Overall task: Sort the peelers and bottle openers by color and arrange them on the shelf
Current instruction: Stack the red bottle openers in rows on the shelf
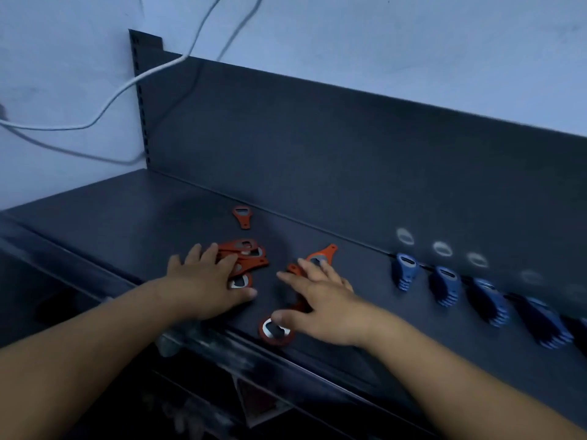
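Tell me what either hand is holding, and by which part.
Nothing is gripped. The left hand rests flat on a pile of red openers; the right hand lies flat across other red openers.

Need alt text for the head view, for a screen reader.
The left hand and right hand lie spread over loose red bottle openers on a dark shelf. To the right, blue openers sit in a row of stacks by the back panel.

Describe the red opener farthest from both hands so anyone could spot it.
On the dark shelf, look where its surface meets the back panel. One red bottle opener lies there alone, beyond the red pile under the left hand, touching no other opener.
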Motion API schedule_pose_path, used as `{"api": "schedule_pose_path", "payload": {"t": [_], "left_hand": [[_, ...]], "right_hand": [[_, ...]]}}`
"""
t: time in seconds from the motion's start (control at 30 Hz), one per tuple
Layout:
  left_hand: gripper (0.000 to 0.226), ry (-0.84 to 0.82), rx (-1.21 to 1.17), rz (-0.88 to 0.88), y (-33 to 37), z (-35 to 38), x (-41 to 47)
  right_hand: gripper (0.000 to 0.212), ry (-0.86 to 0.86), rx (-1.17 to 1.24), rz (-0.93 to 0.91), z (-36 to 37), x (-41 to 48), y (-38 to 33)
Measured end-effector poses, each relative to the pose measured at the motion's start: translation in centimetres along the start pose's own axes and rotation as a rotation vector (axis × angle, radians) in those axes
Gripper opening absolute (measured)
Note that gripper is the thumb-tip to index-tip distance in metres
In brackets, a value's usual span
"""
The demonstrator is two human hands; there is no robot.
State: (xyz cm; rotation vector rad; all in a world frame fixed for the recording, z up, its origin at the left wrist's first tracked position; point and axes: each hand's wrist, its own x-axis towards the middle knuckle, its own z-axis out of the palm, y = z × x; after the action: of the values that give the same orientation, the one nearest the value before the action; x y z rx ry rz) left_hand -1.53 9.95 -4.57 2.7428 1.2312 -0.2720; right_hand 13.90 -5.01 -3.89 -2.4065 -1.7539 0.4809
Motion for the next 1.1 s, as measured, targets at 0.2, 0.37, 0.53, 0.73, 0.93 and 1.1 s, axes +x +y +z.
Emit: {"api": "schedule_pose_path", "payload": {"t": [0.2,0.37,0.53,0.73,0.93,1.1], "left_hand": [[0.066,-0.005,-0.058,0.133,0.9,-0.1,0.7],[0.049,0.136,-0.201,0.298,1.7,-0.3,1.3],[0.056,0.127,-0.279,0.278,2.0,-1.5,1.7],[0.019,0.097,-0.485,0.224,2.1,-2.0,2.8],[0.012,0.032,-1.007,0.269,3.3,-3.5,2.5],[0.023,-0.194,-0.862,0.469,6.7,-3.3,2.0]], "right_hand": [[0.061,0.103,-0.059,0.072,-0.1,1.8,1.5],[0.049,0.257,0.105,0.106,-1.1,1.7,3.3],[0.037,0.205,0.114,0.233,-2.1,1.7,4.8],[0.017,0.073,0.284,0.286,-3.8,1.6,4.8],[0.012,0.197,0.9,0.316,-5.1,0.4,5.7],[0.01,0.188,0.984,0.369,-5.3,-0.6,6.4]]}}
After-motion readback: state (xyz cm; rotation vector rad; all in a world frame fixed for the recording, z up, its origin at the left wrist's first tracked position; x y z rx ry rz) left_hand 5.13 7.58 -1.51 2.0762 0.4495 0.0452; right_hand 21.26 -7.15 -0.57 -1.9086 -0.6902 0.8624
